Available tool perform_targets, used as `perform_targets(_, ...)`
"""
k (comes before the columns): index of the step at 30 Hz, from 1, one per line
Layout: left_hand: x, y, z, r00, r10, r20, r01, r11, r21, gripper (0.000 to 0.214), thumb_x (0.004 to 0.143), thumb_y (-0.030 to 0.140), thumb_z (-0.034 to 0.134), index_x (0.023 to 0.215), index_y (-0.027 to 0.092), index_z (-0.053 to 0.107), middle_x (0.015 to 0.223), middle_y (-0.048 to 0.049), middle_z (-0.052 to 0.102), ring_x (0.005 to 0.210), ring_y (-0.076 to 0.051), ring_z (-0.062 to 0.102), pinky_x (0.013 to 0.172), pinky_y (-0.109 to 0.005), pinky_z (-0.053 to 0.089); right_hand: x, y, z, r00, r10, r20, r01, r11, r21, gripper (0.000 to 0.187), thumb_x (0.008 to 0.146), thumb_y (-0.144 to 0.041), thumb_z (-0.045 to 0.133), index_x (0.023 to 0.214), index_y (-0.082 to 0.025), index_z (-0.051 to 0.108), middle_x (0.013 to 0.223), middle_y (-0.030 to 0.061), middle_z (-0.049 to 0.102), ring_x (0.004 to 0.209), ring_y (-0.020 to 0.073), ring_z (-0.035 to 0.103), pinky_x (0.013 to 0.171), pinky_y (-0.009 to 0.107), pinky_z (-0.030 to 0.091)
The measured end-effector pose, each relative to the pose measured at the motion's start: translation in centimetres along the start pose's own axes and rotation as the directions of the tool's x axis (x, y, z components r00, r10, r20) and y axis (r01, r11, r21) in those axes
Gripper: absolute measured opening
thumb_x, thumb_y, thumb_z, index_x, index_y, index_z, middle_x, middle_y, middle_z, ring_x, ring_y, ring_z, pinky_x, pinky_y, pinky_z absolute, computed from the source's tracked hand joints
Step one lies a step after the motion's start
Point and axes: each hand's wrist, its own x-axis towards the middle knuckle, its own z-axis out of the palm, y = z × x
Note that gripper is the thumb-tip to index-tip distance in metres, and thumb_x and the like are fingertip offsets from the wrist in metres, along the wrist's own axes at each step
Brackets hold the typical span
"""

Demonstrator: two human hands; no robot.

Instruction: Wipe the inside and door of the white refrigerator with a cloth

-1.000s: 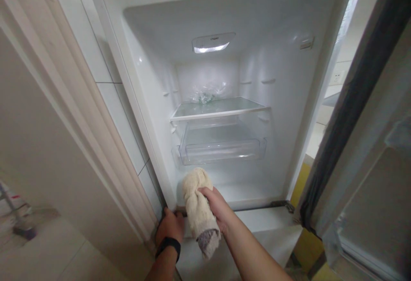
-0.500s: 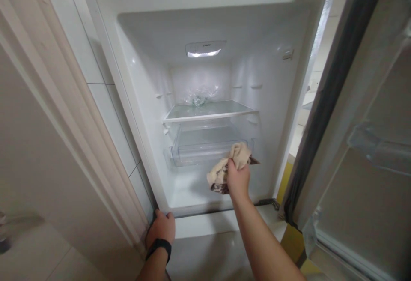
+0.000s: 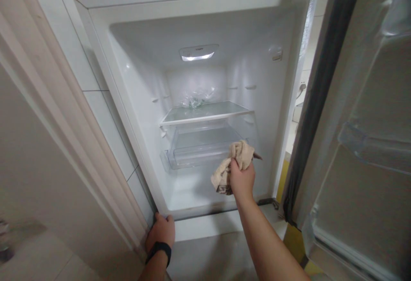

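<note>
My right hand (image 3: 242, 180) is closed round a bunched beige cloth (image 3: 236, 156) and holds it inside the open fridge, against the lower right part of the interior beside the clear drawer (image 3: 199, 150). My left hand (image 3: 161, 232), with a black wristband, grips the fridge's lower left front edge (image 3: 199, 216), fingers curled on it. A glass shelf (image 3: 205, 113) sits above the drawer, with a crumpled clear plastic bag (image 3: 194, 100) at its back.
The fridge door (image 3: 362, 135) stands open at the right, with clear door bins. A tiled wall and a pale door frame (image 3: 64, 114) run along the left. The interior lamp (image 3: 197, 53) is lit. Yellow floor shows at the lower right.
My right hand carried the cloth from the fridge's front lower edge up and to the right, into the interior beside the drawer. My left hand stayed on the lower left edge.
</note>
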Motion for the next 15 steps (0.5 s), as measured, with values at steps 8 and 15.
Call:
perform_targets(8,0.0,0.1,-0.1,1.0,-0.023,0.005,0.023,1.0,0.008,0.046,0.096,0.048,0.028,0.118,0.016,0.053,0.105,-0.0226,0.076,0.099,-0.039,0.074,0.087,-0.052,0.054,-3.4,-1.4,4.4,0.939,-0.141,0.315,0.231,0.935,-0.269,0.039,0.081,-0.026,0.059,0.118,-0.018,0.067,0.114,0.0122,0.066,0.11,0.0276,0.059,0.101,0.039,0.046)
perform_targets(15,-0.6,0.4,-0.7,1.0,-0.013,0.019,0.013,1.0,0.015,0.045,0.095,0.048,0.028,0.117,0.017,0.053,0.104,-0.0222,0.076,0.097,-0.039,0.074,0.085,-0.051,0.054,-4.8,-4.1,4.0,0.819,-0.18,0.544,0.383,0.878,-0.287,0.047,0.08,-0.019,0.058,0.126,-0.026,0.066,0.114,0.0063,0.066,0.107,0.0244,0.059,0.096,0.033,0.047)
